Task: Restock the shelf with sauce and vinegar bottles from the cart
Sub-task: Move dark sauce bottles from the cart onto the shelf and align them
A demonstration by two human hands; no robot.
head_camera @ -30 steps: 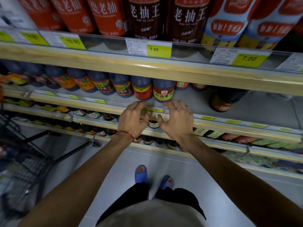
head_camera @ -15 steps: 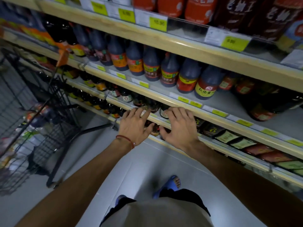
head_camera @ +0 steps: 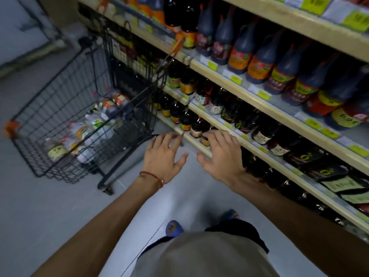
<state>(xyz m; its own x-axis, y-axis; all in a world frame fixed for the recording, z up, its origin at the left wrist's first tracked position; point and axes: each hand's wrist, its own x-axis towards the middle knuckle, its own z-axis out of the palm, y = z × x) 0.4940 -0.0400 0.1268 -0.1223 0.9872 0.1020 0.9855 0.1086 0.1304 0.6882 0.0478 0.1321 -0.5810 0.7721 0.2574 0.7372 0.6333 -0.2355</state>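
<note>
Two empty splayed hands, left hand (head_camera: pixel 162 156) and right hand (head_camera: pixel 221 154), hover at the low shelf's (head_camera: pixel 191 140) front edge; swinging to the cart (head_camera: pixel 60 100) could clip front-row bottles (head_camera: pixel 196 127).

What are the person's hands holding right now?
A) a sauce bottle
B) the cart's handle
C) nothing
C: the left hand and the right hand both have their fingers spread, with nothing in them.
</note>
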